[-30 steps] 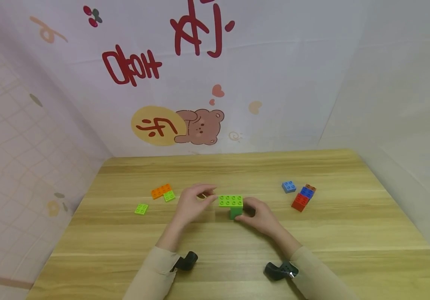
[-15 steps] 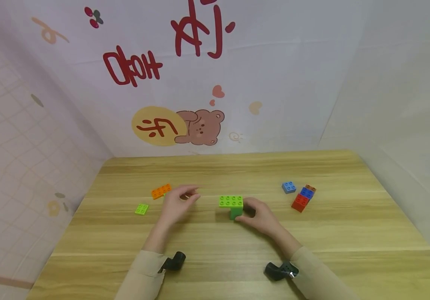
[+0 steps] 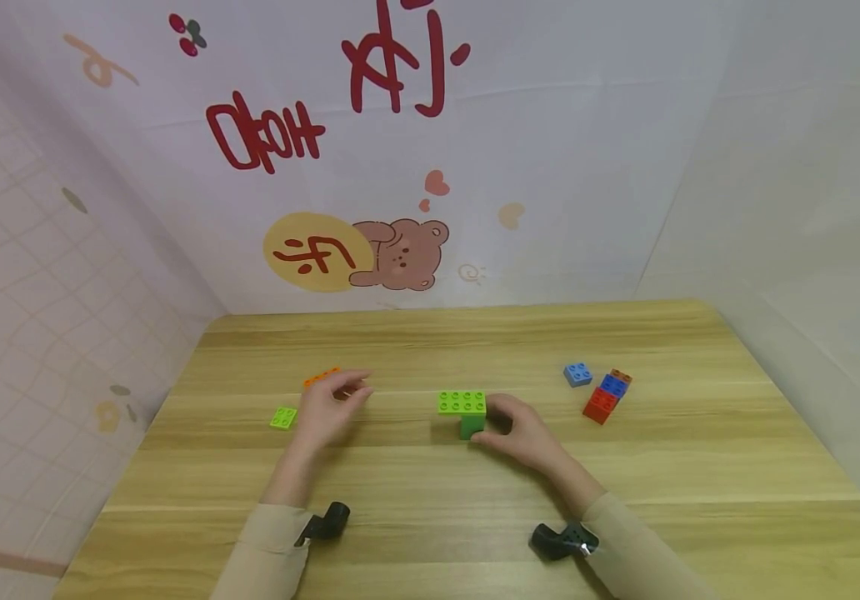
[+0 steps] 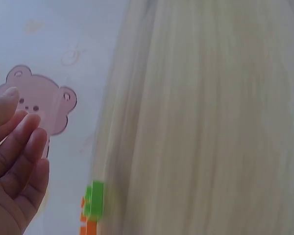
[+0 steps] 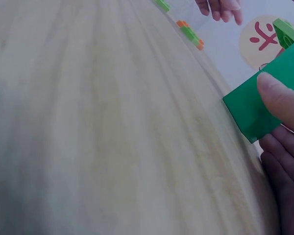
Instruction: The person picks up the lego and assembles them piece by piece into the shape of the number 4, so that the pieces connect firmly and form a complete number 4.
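A dark green block [image 3: 471, 428] stands on the table with a lime eight-stud brick [image 3: 462, 402] on top, jutting out to the left. My right hand [image 3: 523, 432] pinches the dark green block, thumb on its near side in the right wrist view. My left hand [image 3: 327, 410] hovers over the left part of the table, fingers loosely bent and holding nothing. Beneath or behind it, an orange brick [image 3: 321, 377] is partly hidden. A small lime brick [image 4: 95, 199] beside the orange one shows in the left wrist view. Another small lime brick [image 3: 283, 417] lies left of that hand.
On the right of the wooden table [image 3: 430, 517] lie a light blue brick [image 3: 577, 374] and a row of a red brick [image 3: 601, 405], a dark blue brick [image 3: 613, 384] and a brown-orange brick [image 3: 622, 376]. A printed white cloth [image 3: 550, 150] hangs behind the table.
My left hand has moved left, from beside the lime eight-stud brick to over the orange and small lime bricks, covering part of them. My right hand stays in place on the dark green block.
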The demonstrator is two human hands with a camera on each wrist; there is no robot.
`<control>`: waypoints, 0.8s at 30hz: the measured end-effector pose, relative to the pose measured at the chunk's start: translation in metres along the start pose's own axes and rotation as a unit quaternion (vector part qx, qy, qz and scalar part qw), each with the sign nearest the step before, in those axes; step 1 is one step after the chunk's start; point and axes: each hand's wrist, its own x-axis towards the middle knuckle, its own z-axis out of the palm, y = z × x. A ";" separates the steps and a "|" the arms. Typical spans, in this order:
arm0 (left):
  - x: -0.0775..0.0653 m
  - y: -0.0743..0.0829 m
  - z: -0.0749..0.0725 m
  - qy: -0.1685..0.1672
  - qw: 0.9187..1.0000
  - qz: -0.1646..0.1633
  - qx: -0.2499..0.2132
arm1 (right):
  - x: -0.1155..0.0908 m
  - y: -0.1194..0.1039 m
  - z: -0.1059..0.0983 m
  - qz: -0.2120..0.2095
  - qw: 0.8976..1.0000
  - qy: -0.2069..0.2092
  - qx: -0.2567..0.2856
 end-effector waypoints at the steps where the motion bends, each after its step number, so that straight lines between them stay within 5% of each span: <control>1: 0.000 -0.002 -0.002 0.004 1.000 0.002 0.004 | 0.000 0.000 -0.001 0.001 1.000 -0.001 0.004; 14: -0.004 -0.030 -0.025 0.055 0.996 -0.058 0.036 | -0.003 -0.013 -0.020 0.019 0.997 0.001 0.070; 24: -0.003 -0.037 -0.038 0.036 0.992 -0.069 0.097 | 0.004 -0.028 -0.029 -0.035 0.995 -0.002 0.095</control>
